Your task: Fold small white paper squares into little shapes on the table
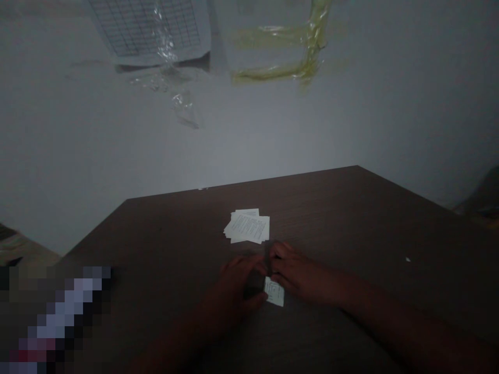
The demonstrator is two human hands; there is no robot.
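Note:
A small piece of printed paper (275, 293) lies at the front of the brown table (335, 223), between my hands. My left hand (244, 278) is curled around its left side, the thumb at the paper's edge and the fingers near its upper corner. From the right, my right hand (290, 267) reaches in with bent fingers, its lowest fingertips pressed on the paper's top edge. The fingertips of both hands nearly meet there. Dim light hides exactly how the fingers grip. Just beyond my hands rests a loose, overlapping pile of printed paper slips (247, 227).
A white wall (249, 140) stands behind the table, with a taped grid sheet (156, 31) and yellowed tape (273, 72) on it. A tiny white scrap (407, 259) lies on the right. Something pixelated (66, 311) covers the lower left.

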